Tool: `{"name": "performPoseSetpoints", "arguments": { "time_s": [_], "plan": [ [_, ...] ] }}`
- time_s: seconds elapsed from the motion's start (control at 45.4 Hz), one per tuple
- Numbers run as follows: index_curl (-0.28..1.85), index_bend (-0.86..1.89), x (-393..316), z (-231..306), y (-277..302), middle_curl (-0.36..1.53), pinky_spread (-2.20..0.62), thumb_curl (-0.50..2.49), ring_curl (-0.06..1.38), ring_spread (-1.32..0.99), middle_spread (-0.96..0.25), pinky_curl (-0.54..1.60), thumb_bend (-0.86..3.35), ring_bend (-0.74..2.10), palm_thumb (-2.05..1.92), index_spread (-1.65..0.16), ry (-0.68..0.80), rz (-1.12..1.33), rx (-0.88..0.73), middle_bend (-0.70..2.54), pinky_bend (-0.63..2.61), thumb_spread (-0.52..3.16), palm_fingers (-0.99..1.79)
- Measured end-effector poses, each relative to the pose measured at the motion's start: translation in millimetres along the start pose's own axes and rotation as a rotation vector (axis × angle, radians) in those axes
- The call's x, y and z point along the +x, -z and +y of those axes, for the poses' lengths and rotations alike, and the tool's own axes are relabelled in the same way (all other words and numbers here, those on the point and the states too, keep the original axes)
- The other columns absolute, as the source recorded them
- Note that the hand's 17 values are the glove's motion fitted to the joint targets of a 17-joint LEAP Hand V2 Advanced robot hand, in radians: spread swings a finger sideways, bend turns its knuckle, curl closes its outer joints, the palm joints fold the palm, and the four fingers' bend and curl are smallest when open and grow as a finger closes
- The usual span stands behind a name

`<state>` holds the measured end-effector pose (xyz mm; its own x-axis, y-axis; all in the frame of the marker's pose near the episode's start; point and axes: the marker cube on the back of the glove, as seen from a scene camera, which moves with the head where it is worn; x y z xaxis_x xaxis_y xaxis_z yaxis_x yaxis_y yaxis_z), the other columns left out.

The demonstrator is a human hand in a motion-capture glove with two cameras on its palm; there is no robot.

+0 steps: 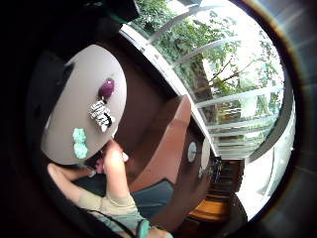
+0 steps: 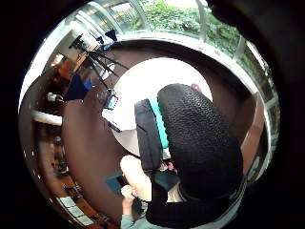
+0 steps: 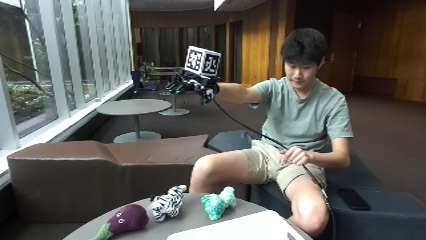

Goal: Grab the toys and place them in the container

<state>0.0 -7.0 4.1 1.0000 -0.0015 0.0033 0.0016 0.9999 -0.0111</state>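
Three soft toys lie in a row on the round table [image 3: 193, 217] in the foreground: a purple eggplant toy [image 3: 126, 220], a striped zebra [image 3: 168, 202] and a teal toy [image 3: 218, 202]. Beside them at the table's near edge sits a white container [image 3: 233, 231]. My gloved right hand [image 3: 193, 85] is raised at head height, far above and behind the table, with relaxed fingers and nothing in it. From the palm, the eggplant [image 1: 106, 88], zebra [image 1: 101, 115] and teal toy [image 1: 79, 143] show small on the table far below.
The person sits on a dark bench [image 3: 373, 200], bare hand on the thigh [image 3: 296, 156]. A brown padded seat [image 3: 100, 170] stands between bench and window wall. Another round table [image 3: 134, 107] stands further back.
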Motion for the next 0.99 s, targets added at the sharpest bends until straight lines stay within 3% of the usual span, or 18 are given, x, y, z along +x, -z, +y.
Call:
{"name": "performPoseSetpoints", "arguments": {
  "time_s": [0.22, 0.595, 0.771, 0.991],
  "plan": [
    [0.07, 0.1, 0, -27, -27, 0.11, 0.0, 0.01, 0.1, -0.03, -0.08, 0.21, -0.06, 0.36, -0.11, -0.16, 0.009, -0.03, -0.033, 0.2, 0.62, 1.03, 0.07],
    [0.1, 0.07, 5, -107, -120, 0.22, 0.02, 0.04, 0.17, -0.02, -0.04, 0.3, -0.07, 0.49, -0.12, -0.18, -0.024, -0.03, -0.224, 0.18, 0.83, 1.31, -0.12],
    [0.1, 0.04, -7, -188, -223, 0.21, 0.05, 0.06, 0.18, 0.04, 0.04, 0.36, -0.08, 0.45, -0.13, -0.15, -0.078, 0.015, -0.349, 0.12, 1.03, 1.26, -0.24],
    [0.08, 0.0, 25, -198, -362, 0.2, 0.07, 0.09, 0.21, 0.09, 0.11, 0.4, -0.08, 0.53, -0.12, -0.1, -0.347, 0.017, -0.546, 0.12, 1.18, 1.2, -0.26]
  ]
}}
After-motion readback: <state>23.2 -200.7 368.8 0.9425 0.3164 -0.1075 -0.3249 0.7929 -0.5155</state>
